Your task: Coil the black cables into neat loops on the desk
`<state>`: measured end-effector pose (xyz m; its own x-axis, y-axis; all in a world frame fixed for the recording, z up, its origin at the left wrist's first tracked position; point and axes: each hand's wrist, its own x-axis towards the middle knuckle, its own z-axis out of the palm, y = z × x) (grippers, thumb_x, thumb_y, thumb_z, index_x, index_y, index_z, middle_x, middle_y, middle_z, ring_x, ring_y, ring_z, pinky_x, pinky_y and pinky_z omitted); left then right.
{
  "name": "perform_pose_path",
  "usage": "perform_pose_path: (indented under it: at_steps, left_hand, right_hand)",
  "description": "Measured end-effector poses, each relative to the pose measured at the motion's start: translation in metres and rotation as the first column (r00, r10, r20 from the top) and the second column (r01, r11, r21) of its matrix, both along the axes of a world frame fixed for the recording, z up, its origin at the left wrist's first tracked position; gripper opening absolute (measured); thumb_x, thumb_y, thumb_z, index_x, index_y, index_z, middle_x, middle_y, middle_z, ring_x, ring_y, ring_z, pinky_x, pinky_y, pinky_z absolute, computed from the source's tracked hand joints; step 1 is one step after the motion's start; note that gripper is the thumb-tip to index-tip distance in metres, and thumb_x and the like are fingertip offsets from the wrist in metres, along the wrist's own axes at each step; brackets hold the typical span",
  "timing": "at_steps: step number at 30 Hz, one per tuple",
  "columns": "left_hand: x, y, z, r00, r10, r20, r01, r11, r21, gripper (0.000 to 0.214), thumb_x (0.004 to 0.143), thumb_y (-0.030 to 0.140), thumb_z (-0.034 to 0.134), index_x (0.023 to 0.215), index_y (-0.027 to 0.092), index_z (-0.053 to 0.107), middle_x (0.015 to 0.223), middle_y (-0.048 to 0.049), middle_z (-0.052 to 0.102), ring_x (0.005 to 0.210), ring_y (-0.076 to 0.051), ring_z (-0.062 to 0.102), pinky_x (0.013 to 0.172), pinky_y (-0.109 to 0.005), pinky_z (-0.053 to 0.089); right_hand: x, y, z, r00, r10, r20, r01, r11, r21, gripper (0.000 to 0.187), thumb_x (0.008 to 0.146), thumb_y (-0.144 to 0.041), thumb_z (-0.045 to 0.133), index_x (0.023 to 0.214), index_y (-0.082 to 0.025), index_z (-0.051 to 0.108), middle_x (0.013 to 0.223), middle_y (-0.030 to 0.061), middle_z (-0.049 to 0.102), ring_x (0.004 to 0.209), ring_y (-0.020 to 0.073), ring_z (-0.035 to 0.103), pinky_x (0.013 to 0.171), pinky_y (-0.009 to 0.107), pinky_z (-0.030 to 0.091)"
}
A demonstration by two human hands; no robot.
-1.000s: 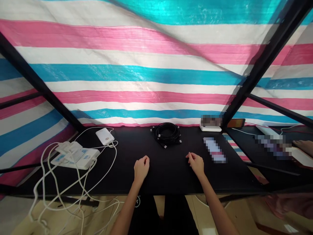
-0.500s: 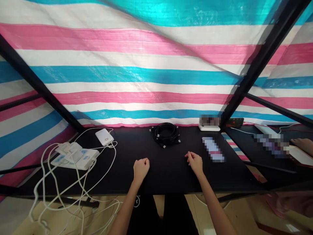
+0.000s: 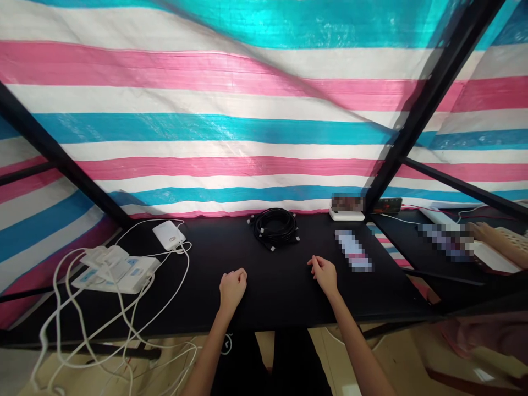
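White power strip (image 3: 128, 284): labels (image 3: 141, 271) illegible. My left hand (image 3: 233, 287) has fingers curled together; my right hand (image 3: 325, 274), fingers slightly apart. Coiled black cable (image 3: 258, 237) lies ahead.

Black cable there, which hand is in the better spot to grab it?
Probably the right hand: it looks slightly nearer the black cable and is only loosely curled, while the left hand is closed more tightly.

On the table (image 3: 272, 300) we noted: cable coil (image 3: 274, 241), far centre; power strip (image 3: 134, 279), left; power bank (image 3: 168, 235), behind it to the right; phone (image 3: 353, 251), right; box (image 3: 346, 215), far right, behind the phone.
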<state>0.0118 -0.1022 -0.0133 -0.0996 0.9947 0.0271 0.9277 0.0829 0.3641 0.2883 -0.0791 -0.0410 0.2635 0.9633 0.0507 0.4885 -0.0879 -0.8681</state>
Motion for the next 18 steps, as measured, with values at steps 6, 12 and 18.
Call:
perform_pose_path:
  at_steps: [6, 12, 18]
  left_hand:
    - [0.0003, -0.0004, 0.0004, 1.0, -0.004, 0.017, 0.004, 1.0, 0.001, 0.031, 0.081, 0.016, 0.031, 0.059, 0.021, 0.051, 0.062, -0.0005, 0.062, 0.065, -0.017, 0.056, 0.072, -0.028, 0.031]
    - [0.0018, -0.0014, 0.0032, 0.999, 0.001, 0.033, -0.001, 1.0, 0.007, 0.032, 0.08, 0.015, 0.031, 0.059, 0.021, 0.053, 0.062, -0.0003, 0.063, 0.064, -0.016, 0.056, 0.072, -0.028, 0.032]
    - [0.0032, -0.0032, 0.0031, 0.999, 0.016, 0.044, -0.016, 1.0, 0.014, 0.033, 0.081, 0.014, 0.032, 0.06, 0.021, 0.057, 0.064, -0.0004, 0.065, 0.067, -0.016, 0.058, 0.072, -0.027, 0.032]
  right_hand:
    - [0.0011, 0.0007, -0.0017, 1.0, 0.0, -0.006, 0.0, 1.0, 0.002, 0.043, 0.084, -0.046, 0.039, 0.066, -0.018, 0.065, 0.046, -0.0021, 0.056, 0.036, 0.0111, 0.052, 0.044, 0.021, 0.038]
    - [0.0019, 0.001, -0.0033, 1.0, -0.008, -0.012, 0.008, 1.0, -0.007, 0.044, 0.084, -0.049, 0.039, 0.066, -0.018, 0.066, 0.046, -0.0018, 0.056, 0.036, 0.0111, 0.052, 0.044, 0.021, 0.038]
    - [0.003, -0.0011, -0.0024, 1.0, -0.001, -0.011, 0.001, 1.0, -0.012, 0.046, 0.083, -0.051, 0.039, 0.067, -0.018, 0.066, 0.047, -0.0009, 0.056, 0.037, 0.0123, 0.053, 0.044, 0.023, 0.039]
